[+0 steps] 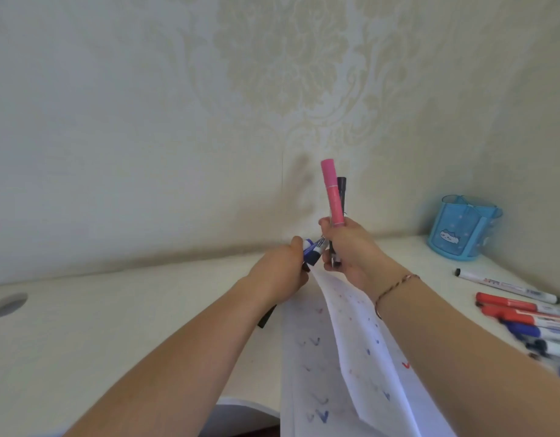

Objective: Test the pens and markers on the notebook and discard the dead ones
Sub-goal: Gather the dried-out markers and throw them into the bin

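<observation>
Leftmost, a round hole [7, 304] sat in the desk [114, 326]. My left hand [280, 275] hovered above the desk's middle, its fingers curled round a blue marker [313, 249] whose tip end poked out toward my other hand; a dark pen end [266, 317] stuck out below that fist. Just beside it, nearly touching, my right hand [351, 250] was clamped on a pink marker [332, 193] standing upright, with a black pen [342, 192] close behind it in the same grip. Under both hands the notebook [345, 357] lay open on the desk, its pages dotted with blue and red test ticks, one page lifted along the fold. A thin bracelet [395, 287] circled my right wrist. Farther right, a blue cup [461, 228] with a cat picture stood by the wall. Below it, near the desk's right edge, a white marker [506, 287] lay on its side, and red markers [518, 309] and blue ones [537, 334] lay side by side.
</observation>
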Action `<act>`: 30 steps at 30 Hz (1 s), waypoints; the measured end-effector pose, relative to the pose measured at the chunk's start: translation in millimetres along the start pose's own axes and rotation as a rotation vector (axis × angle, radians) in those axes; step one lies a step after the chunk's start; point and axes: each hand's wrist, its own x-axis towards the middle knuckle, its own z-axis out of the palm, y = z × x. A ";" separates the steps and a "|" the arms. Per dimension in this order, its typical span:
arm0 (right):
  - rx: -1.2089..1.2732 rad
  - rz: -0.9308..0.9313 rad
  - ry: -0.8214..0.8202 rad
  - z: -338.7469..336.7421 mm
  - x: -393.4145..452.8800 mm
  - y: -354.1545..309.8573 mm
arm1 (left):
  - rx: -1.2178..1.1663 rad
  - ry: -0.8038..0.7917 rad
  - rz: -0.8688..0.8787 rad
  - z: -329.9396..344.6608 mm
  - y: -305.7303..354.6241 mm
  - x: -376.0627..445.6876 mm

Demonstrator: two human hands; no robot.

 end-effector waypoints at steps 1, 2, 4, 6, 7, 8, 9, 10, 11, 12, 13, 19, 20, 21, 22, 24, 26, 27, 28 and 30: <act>-0.038 -0.040 0.044 -0.2 1.4 1.8 | -0.035 0.001 -0.031 -1.8 -1.4 -0.6; -0.068 -0.079 0.085 -1.1 3.0 4.0 | -0.066 0.003 -0.059 -3.4 -3.4 -1.0; -0.086 -0.156 0.123 -3.2 4.5 8.0 | -0.090 0.015 -0.055 -7.8 -6.5 -1.9; -0.088 -0.239 0.096 -1.9 3.5 11.2 | -0.138 0.031 -0.018 -11.6 -10.1 -3.9; -0.102 -0.287 0.089 -0.4 2.2 11.5 | -0.186 0.051 0.000 -13.2 -12.4 -4.3; -0.113 -0.334 0.095 0.8 0.3 11.4 | -0.238 0.081 0.011 -14.0 -15.2 -4.1; -0.110 -0.377 0.103 1.9 -1.7 10.6 | -0.286 0.118 0.018 -14.8 -18.0 -4.4; -0.100 -0.410 0.100 3.1 -3.3 9.6 | -0.329 0.158 0.024 -15.2 -20.9 -4.8; -0.091 -0.428 0.082 4.6 -4.8 8.7 | -0.370 0.195 0.032 -15.3 -23.6 -5.8; -0.087 -0.432 0.055 6.9 -6.8 7.9 | -0.411 0.228 0.038 -15.7 -26.2 -7.0; -0.085 -0.426 0.027 9.9 -9.4 7.2 | -0.449 0.256 0.039 -16.6 -28.6 -8.5; -0.097 -0.471 -0.147 43.9 -36.4 -12.1 | -0.601 0.459 0.017 -47.5 -52.6 -27.5; -0.115 -0.476 -0.197 52.6 -42.2 -16.9 | -0.625 0.510 0.020 -56.0 -58.1 -34.7; -0.123 -0.473 -0.251 61.6 -48.0 -21.1 | -0.653 0.560 0.016 -65.1 -63.2 -43.5; -0.126 -0.466 -0.303 71.3 -53.7 -24.0 | -0.677 0.608 0.008 -73.9 -68.3 -54.1; -0.140 -0.470 -0.378 91.2 -65.6 -25.8 | -0.682 0.702 0.014 -90.0 -78.3 -81.1; -0.144 -0.470 -0.437 111.1 -76.9 -22.5 | -0.651 0.778 0.046 -100.8 -90.5 -112.8; -0.138 -0.455 -0.467 121.4 -83.0 -18.9 | -0.625 0.811 0.047 -103.8 -98.5 -129.8; -0.137 -0.442 -0.494 131.5 -89.2 -14.9 | -0.597 0.842 0.040 -105.8 -106.2 -146.3; -0.173 -0.431 -0.537 151.6 -101.3 -4.1 | -0.547 0.884 0.011 -107.5 -121.6 -179.4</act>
